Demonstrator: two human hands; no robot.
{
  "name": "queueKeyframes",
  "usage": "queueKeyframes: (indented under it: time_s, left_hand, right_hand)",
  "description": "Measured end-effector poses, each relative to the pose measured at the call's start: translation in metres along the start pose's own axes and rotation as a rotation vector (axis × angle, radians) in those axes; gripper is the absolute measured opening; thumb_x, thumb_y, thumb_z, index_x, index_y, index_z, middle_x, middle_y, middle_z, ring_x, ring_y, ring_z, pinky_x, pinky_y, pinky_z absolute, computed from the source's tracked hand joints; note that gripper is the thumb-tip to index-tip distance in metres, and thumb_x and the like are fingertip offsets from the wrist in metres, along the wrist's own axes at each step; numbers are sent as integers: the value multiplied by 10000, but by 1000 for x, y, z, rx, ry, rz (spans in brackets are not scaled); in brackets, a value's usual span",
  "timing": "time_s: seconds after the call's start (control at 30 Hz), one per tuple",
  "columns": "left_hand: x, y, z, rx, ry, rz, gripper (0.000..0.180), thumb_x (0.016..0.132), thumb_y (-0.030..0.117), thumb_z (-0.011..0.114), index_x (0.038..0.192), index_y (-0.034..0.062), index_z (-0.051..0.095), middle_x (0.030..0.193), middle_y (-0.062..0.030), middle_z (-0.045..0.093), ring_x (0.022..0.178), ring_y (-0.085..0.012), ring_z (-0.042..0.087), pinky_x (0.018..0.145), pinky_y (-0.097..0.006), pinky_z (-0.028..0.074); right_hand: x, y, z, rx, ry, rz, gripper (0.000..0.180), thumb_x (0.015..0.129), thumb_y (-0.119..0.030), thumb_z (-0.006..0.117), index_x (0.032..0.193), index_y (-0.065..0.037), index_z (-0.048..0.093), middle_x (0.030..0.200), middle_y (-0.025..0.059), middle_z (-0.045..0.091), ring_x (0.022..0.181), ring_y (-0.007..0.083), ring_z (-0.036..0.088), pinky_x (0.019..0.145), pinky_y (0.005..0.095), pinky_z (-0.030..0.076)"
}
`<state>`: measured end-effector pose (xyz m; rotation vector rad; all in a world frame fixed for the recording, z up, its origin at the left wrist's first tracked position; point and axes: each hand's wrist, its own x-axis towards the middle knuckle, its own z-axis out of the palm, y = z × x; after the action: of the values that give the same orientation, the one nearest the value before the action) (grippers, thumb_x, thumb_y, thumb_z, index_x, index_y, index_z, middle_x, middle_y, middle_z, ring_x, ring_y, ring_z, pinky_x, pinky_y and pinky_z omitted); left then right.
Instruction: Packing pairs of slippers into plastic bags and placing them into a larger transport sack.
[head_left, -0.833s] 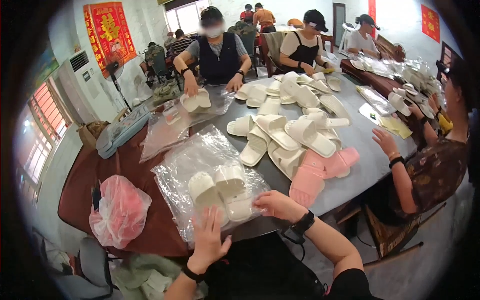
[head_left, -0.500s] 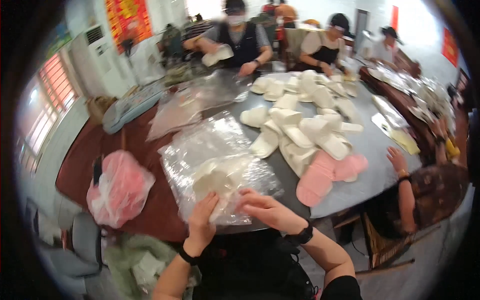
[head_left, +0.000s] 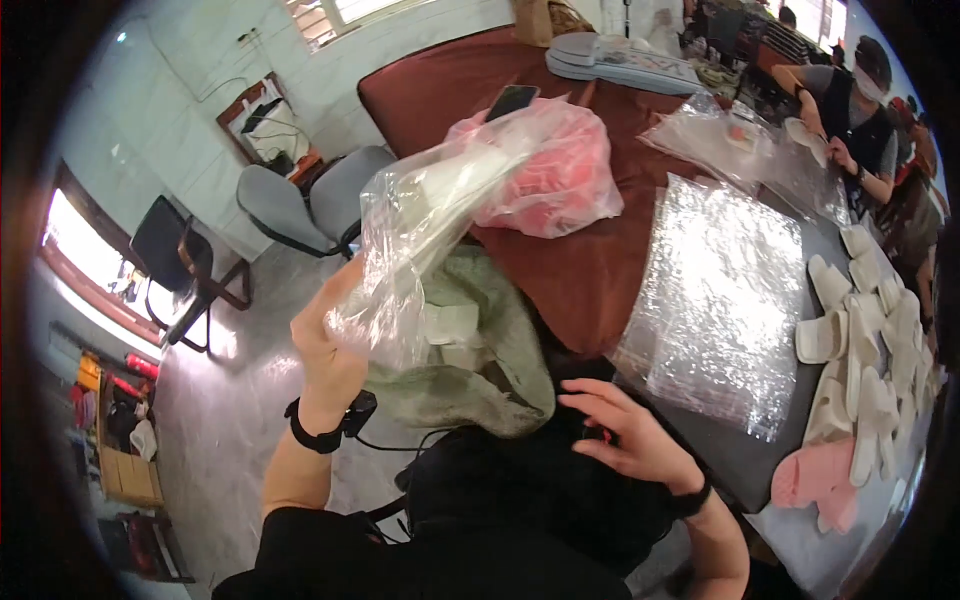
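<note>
My left hand [head_left: 335, 345] is closed on the end of a clear plastic bag [head_left: 390, 310]. Pale cream slippers show blurrily through the film. The raised bag hangs in front of a pink bundle in a plastic bag [head_left: 575, 180] and over an open green sack [head_left: 490, 405]. Inside the sack lie pale items [head_left: 452, 325]. My right hand [head_left: 635, 440] is held over my lap with fingers apart and holds nothing I can see. A stack of clear plastic bags [head_left: 725, 290] lies flat on the table beyond it.
Cream slippers [head_left: 850, 340] are heaped at the right, with pink slippers [head_left: 815, 480] nearest. A phone [head_left: 512, 102] rests on the pink bundle atop the brown tabletop [head_left: 560, 285]. Grey chairs [head_left: 285, 215] stand at the left. Across the table, a person [head_left: 865, 135] handles a slipper.
The view has swung left. My left hand has lifted the bagged slippers off the table and carried them left above the sack. My right hand has come away from the bag.
</note>
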<state>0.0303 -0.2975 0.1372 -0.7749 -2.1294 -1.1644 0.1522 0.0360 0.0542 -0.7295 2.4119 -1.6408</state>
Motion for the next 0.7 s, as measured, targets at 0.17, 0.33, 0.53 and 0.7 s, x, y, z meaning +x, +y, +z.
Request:
queueKeyframes:
  time_s: [0.17, 0.33, 0.53, 0.7]
  left_hand:
    - [-33, -46, -10, 265, -105, -17, 647, 694, -187, 487, 1268, 39, 680, 1256, -175, 701, 1161, -306, 685, 1024, -353, 512]
    - [-66, -92, -14, 410, -655, 261, 588, 704, -113, 580, 1240, 108, 675, 1309, -99, 666, 1223, -326, 634, 979, -398, 559]
    - [-102, -132, 2, 375, -983, 402, 513, 767, 37, 639, 1266, 151, 663, 1361, -42, 633, 1283, -271, 593, 934, -377, 585]
    - [-70, -120, 7, 262, -873, 228, 536, 728, -35, 637, 1232, 140, 685, 1272, -51, 696, 1157, -292, 669, 891, -385, 590]
  right_hand:
    - [60, 61, 74, -232, -143, -176, 752, 918, -239, 734, 1528, -49, 337, 1433, 252, 525, 1251, 412, 587, 1044, 490, 440]
    - [74, 75, 96, -823, -520, 179, 167, 780, -144, 735, 937, -87, 742, 796, 95, 721, 832, 310, 703, 839, 459, 391]
    - [72, 84, 71, -889, -417, 26, 39, 754, -141, 698, 733, -119, 723, 679, 93, 679, 747, 291, 685, 887, 459, 387]
    - [86, 51, 58, -529, -165, -322, 151, 759, -144, 698, 757, -33, 596, 789, 109, 602, 847, 312, 633, 990, 432, 438]
